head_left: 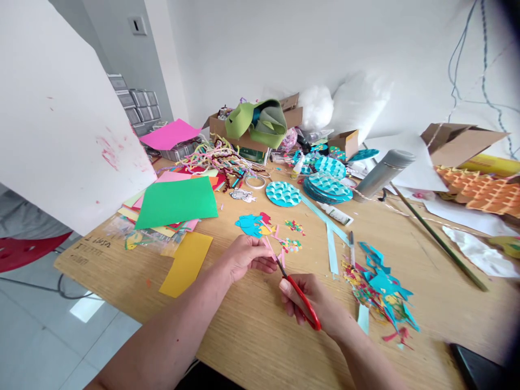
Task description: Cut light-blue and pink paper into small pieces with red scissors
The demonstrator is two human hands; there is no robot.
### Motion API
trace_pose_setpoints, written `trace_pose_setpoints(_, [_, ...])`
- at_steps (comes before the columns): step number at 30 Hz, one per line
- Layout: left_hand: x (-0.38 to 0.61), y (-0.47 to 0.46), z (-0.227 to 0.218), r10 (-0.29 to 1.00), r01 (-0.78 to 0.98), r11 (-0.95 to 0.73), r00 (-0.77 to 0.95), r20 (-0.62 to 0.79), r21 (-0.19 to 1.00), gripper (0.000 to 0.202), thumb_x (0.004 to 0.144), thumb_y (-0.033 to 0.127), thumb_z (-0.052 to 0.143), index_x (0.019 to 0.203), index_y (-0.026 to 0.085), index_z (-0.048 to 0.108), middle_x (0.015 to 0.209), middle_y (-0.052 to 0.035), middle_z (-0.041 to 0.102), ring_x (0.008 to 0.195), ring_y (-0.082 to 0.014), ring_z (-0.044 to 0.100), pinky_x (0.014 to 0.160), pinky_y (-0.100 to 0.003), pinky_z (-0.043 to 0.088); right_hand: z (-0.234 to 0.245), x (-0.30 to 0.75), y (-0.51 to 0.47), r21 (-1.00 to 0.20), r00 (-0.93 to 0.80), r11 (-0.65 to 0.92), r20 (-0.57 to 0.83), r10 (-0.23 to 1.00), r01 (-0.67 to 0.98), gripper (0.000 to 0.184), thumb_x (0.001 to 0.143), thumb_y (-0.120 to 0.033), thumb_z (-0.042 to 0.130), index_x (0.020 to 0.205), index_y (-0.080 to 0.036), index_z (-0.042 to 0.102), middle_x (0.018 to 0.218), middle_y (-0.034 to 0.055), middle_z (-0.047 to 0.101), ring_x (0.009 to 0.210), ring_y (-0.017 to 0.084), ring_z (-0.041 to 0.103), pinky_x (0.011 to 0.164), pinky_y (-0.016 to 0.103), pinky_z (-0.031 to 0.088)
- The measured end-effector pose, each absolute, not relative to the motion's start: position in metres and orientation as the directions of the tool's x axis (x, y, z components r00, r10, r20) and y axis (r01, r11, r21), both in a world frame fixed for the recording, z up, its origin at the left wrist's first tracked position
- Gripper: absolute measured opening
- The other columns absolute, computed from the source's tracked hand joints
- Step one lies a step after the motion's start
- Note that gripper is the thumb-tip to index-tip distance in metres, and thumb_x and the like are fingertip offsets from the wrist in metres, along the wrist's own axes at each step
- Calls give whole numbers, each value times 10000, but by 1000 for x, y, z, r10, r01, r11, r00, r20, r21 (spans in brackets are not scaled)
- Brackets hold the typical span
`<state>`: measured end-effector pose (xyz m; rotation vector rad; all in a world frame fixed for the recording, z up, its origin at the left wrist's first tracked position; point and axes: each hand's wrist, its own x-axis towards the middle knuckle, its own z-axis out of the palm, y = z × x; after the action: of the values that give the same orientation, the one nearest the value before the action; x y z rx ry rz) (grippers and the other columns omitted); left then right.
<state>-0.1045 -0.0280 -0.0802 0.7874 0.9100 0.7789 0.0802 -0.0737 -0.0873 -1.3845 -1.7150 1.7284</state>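
Left hand: your left hand [244, 254] is nearly closed, thumb and fingertips pinching a thin pink paper strip [270, 248] at its 3 o'clock side
Right hand: your right hand [312, 303] is curled shut through the red handles of the scissors [298, 295]; the blades point to 11 o'clock and meet the strip just beside the left fingertips
Pose: both forearms come in from 6 o'clock, low over the wooden table [252, 330], wrists near each other
Strip position: centre of the table, held just above the surface, at 6 o'clock of the blue paper fish [249, 225]
Surroundings, 9 to 10 o'clock: yellow sheet [187, 262] near the left wrist, green sheet [176, 201] on a stack beyond it
Surroundings, 3 o'clock: heap of blue offcuts [382, 287], close to the right hand but apart from it
Surroundings, 12 to 1 o'clock: blue patterned discs [327, 187], well apart
Obstructions: the right fingers hide the lower scissor loop; how far the blades are parted cannot be told
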Motion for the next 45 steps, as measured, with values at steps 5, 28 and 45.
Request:
trace_pose_setpoints(5, [-105,-28,-80,841,-242,481,402,-364,843,214,572,269,746,639,98,636,654,-72,699,563,-145,652,607,-268,523,-87,80,-75,-887,-452,-226,-407,794,402,562,756,-708,528,606,-168,494,480,-5,554,345,69,463,336,170,277])
trace_pose_setpoints(28, [-106,-27,-84,835,-260,480,429,-345,838,196,602,261,739,647,104,632,665,-83,707,586,-149,660,616,-266,524,-81,77,-78,-868,-424,-275,-450,786,412,607,728,-760,492,586,-170,477,448,-11,545,309,50,434,318,155,256])
trace_pose_setpoints(45, [-106,-28,-79,848,-259,463,407,-339,848,248,586,302,762,650,96,640,707,-95,710,610,-152,659,654,-286,515,-74,75,-77,-858,-344,-297,-453,823,418,512,710,-664,584,563,-197,434,415,-33,529,297,63,426,317,170,265])
